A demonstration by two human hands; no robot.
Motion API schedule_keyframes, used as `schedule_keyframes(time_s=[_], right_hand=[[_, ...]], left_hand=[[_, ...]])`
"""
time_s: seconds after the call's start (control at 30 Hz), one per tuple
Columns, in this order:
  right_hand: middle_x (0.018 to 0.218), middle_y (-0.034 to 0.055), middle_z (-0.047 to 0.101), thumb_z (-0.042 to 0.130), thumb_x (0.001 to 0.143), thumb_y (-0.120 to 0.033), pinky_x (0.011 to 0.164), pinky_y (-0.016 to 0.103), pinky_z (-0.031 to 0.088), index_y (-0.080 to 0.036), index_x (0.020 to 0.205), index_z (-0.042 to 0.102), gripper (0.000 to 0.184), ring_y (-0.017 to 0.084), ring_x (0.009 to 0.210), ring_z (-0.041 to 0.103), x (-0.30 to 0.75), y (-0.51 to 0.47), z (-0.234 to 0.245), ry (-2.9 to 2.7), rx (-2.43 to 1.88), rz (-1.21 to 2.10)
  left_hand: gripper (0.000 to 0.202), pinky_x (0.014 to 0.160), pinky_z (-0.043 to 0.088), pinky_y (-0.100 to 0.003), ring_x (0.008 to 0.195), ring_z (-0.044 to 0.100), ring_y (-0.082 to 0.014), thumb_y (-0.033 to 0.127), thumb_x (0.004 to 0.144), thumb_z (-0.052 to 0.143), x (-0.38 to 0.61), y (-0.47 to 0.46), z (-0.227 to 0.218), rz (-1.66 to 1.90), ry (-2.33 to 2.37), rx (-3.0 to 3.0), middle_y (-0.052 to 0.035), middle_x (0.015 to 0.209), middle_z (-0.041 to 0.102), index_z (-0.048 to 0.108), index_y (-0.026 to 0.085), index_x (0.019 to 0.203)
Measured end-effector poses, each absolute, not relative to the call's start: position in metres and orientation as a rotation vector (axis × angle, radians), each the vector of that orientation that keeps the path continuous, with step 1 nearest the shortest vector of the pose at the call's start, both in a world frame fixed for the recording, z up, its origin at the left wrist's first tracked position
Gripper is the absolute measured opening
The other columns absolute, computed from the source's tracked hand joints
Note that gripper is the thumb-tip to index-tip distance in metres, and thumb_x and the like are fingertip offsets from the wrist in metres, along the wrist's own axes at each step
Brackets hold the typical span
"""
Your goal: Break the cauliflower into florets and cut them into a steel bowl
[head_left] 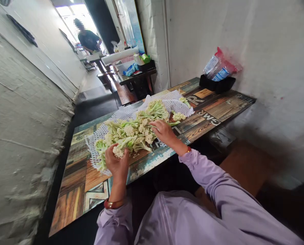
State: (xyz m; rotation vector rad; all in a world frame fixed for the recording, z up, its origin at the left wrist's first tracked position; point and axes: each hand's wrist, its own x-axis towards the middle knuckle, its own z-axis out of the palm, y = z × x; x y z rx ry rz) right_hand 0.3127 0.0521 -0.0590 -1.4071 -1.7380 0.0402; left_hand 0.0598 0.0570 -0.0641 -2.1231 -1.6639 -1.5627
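Note:
Pale green cauliflower florets [128,131] lie in a loose pile on white foam netting [125,111], which is spread over a patterned wooden table [75,180]. At the pile's near left edge, my left hand [117,162] has its thumb and fingers curled around a cauliflower floret [120,149]. My right hand [164,133] reaches in from the right, its fingers a little apart at the side of the florets in the middle of the pile. No grip shows there. Small white crumbs are scattered along the table's near edge.
A black tray [216,84] with plastic-wrapped packs [221,68] stands at the table's far right, against the wall. Beyond is a second table [139,76] with a white roll [120,55] and boxes. Farther back, a person [88,39] stands by the doorway.

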Motion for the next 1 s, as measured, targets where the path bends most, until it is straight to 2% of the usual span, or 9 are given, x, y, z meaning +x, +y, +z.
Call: schedule_keyframes(time_s=[0.13,0.27,0.37,0.5,0.57,0.67,0.77,0.87,1.0], right_hand=[[0.117,0.0144,0.067,0.053,0.098,-0.022,0.099,0.041,0.043,-0.014,0.121,0.066,0.029,0.026,0.112,0.058,0.376,0.055,-0.073,-1.711,-1.765,-0.063],[0.113,0.0142,0.067,0.062,0.093,-0.022,0.097,0.042,0.041,-0.017,0.116,0.069,0.026,0.027,0.111,0.055,0.402,0.053,-0.082,-1.797,-1.932,-0.145],[0.105,0.0133,0.068,0.060,0.094,-0.023,0.093,0.040,0.041,-0.015,0.105,0.072,0.018,0.026,0.105,0.056,0.403,0.052,-0.088,-1.831,-1.944,-0.166],[0.102,0.0128,0.069,0.051,0.096,-0.024,0.090,0.037,0.042,-0.014,0.098,0.070,0.021,0.025,0.098,0.058,0.401,0.052,-0.103,-1.760,-1.824,-0.113],[0.096,0.0114,0.069,0.045,0.098,-0.029,0.087,0.037,0.043,-0.016,0.092,0.067,0.026,0.024,0.093,0.058,0.403,0.051,-0.108,-1.613,-1.749,-0.030],[0.078,0.0056,0.064,0.037,0.098,-0.048,0.072,0.032,0.043,-0.020,0.083,0.062,0.041,0.020,0.075,0.055,0.406,0.048,-0.106,-1.271,-1.626,0.194],[0.069,-0.0003,0.056,0.037,0.093,-0.065,0.061,0.027,0.039,-0.020,0.084,0.059,0.050,0.016,0.064,0.048,0.403,0.048,-0.088,-0.996,-1.468,0.385],[0.071,-0.0010,0.055,0.047,0.088,-0.068,0.062,0.025,0.039,-0.020,0.088,0.061,0.050,0.015,0.066,0.049,0.389,0.057,-0.064,-1.016,-1.335,0.512],[0.072,-0.0006,0.056,0.054,0.085,-0.067,0.063,0.025,0.041,-0.021,0.079,0.059,0.046,0.015,0.068,0.051,0.357,0.081,-0.047,-1.055,-1.161,0.672]], left_hand=[[0.032,0.082,0.047,-0.037,0.086,0.057,-0.0211,0.034,0.079,0.067,0.070,0.054,-0.055,-1.551,-1.612,-2.196,-0.0052,0.096,0.062,0.061,0.020,0.107],[0.030,0.082,0.047,-0.036,0.086,0.058,-0.0208,0.034,0.081,0.067,0.083,0.048,-0.051,-1.539,-1.490,-2.297,-0.0053,0.096,0.064,0.061,0.020,0.107],[0.029,0.079,0.047,-0.035,0.081,0.057,-0.0194,0.033,0.083,0.066,0.083,0.045,-0.049,-1.525,-1.474,-2.295,-0.0047,0.094,0.063,0.061,0.019,0.108],[0.029,0.079,0.048,-0.034,0.086,0.059,-0.0201,0.031,0.083,0.068,0.075,0.043,-0.041,-1.506,-1.446,-2.277,-0.0049,0.095,0.064,0.061,0.019,0.109],[0.029,0.081,0.048,-0.035,0.090,0.061,-0.0215,0.030,0.083,0.067,0.073,0.044,-0.037,-1.496,-1.403,-2.280,-0.0054,0.097,0.064,0.060,0.020,0.109],[0.028,0.084,0.049,-0.036,0.094,0.062,-0.0227,0.030,0.084,0.067,0.075,0.050,-0.033,-1.481,-1.381,-2.287,-0.0057,0.098,0.064,0.059,0.021,0.109],[0.029,0.085,0.049,-0.037,0.094,0.061,-0.0233,0.029,0.084,0.067,0.083,0.058,-0.031,-1.484,-1.355,-2.312,-0.0066,0.099,0.064,0.059,0.021,0.110],[0.030,0.084,0.049,-0.037,0.094,0.060,-0.0237,0.028,0.085,0.065,0.096,0.068,-0.030,-1.451,-1.270,-2.358,-0.0073,0.099,0.063,0.059,0.020,0.113],[0.033,0.088,0.047,-0.040,0.100,0.058,-0.0262,0.028,0.087,0.063,0.116,0.088,-0.027,-1.364,-1.208,-2.341,-0.0109,0.104,0.063,0.059,0.019,0.118]])
